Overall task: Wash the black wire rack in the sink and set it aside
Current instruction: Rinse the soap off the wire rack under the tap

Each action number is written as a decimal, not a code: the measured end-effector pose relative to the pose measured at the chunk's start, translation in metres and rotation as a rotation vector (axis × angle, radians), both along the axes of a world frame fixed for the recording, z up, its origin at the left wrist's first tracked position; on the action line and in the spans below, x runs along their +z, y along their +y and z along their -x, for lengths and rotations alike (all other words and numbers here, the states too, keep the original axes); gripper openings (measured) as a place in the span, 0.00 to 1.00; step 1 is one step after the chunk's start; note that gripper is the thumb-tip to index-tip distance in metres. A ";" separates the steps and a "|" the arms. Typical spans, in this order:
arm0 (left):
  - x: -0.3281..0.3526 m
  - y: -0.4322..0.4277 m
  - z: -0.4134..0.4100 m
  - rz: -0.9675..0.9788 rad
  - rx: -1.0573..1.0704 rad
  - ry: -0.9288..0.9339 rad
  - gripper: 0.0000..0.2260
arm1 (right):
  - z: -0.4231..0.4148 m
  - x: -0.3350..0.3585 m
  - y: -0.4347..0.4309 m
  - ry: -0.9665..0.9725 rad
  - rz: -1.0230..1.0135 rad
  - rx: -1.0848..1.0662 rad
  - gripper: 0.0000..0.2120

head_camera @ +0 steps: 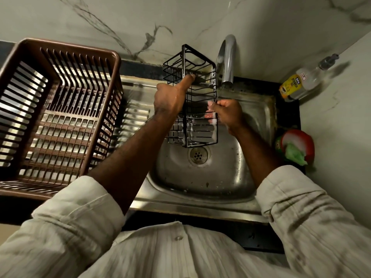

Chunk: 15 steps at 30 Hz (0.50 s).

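Centrally, steel sink [200, 205] against marble wall [100, 21].

Clear pump bottle [308, 81], yellow label [290, 87] reading "DISHWASH GEL", smaller print unreadable

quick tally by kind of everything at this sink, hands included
black wire rack: 1
hands: 2, left hand and right hand
brown slatted basket: 1
tap: 1
dishwash gel bottle: 1
red tub: 1
green scrub pad: 1
sink: 1
total: 9
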<state>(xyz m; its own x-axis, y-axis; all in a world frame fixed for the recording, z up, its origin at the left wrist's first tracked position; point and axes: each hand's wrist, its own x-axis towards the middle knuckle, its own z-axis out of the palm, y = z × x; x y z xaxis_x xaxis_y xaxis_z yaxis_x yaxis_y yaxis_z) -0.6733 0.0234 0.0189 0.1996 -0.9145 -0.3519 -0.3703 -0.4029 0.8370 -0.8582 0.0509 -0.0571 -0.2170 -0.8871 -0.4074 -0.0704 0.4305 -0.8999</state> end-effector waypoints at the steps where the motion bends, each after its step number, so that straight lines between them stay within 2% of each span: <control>1: 0.000 0.000 0.000 0.000 0.000 -0.007 0.45 | 0.000 0.003 0.000 0.013 0.000 0.001 0.11; 5: 0.002 0.004 0.000 -0.006 0.009 -0.057 0.47 | 0.004 0.004 0.001 0.000 -0.055 0.102 0.05; 9: 0.004 0.004 -0.002 0.019 0.018 -0.074 0.45 | 0.009 0.008 0.003 -0.145 -0.107 0.221 0.21; 11: 0.005 0.002 -0.003 0.029 0.029 -0.041 0.45 | 0.011 0.011 0.000 -0.212 -0.100 0.216 0.22; 13: 0.007 0.002 -0.002 0.018 0.027 -0.009 0.44 | 0.008 0.013 -0.001 -0.265 -0.104 0.158 0.18; 15: 0.006 0.003 0.000 0.009 0.014 0.013 0.44 | 0.003 0.015 -0.005 -0.285 -0.171 0.119 0.20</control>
